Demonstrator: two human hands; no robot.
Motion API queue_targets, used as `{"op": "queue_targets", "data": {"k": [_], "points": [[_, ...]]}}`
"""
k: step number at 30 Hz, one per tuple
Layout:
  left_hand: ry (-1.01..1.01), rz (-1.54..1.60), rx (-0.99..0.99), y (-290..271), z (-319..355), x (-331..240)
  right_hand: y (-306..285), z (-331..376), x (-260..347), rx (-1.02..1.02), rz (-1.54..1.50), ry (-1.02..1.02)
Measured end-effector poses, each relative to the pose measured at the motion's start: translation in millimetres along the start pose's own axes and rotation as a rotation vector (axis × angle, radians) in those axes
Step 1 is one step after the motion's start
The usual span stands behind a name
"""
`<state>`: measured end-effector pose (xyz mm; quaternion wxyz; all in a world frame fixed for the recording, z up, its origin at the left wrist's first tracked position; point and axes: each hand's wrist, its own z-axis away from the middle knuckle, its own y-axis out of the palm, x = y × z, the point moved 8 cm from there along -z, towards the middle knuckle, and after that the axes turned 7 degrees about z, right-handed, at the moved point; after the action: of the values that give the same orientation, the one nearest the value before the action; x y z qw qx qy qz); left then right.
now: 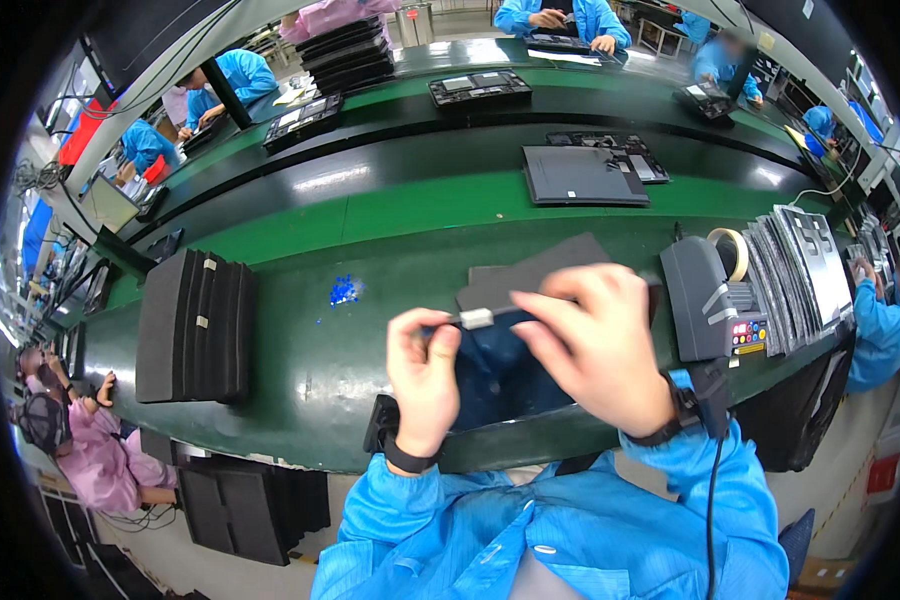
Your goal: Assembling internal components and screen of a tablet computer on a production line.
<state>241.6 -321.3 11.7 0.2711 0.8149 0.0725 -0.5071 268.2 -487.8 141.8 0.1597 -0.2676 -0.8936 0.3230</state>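
Observation:
My left hand (422,375) and my right hand (595,340) are raised together over the green bench. Between their fingertips they pinch a thin dark strip with a small pale label (477,318) on it, each hand at one end. Under and behind the hands lies a dark grey foam sheet (530,270) on the bench. Both wrists wear black bands over blue sleeves.
A stack of black foam pads (192,325) stands at the left. A grey tape dispenser with a tape roll (715,290) and a fanned pile of printed sheets (805,270) sit at the right. Dark flat panels (580,175) ride the far belt. Other people in blue and pink work around.

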Motion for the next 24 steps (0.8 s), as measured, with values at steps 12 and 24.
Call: {"op": "queue_targets", "data": {"k": [12,24], "points": [[-0.308,0.256,-0.503,-61,3,66,84,133,-47,-0.066,-1.271,1.065],[-0.330,0.246,-0.600,-55,21,71,90,107,-60,-0.350,-0.956,1.003]]}}
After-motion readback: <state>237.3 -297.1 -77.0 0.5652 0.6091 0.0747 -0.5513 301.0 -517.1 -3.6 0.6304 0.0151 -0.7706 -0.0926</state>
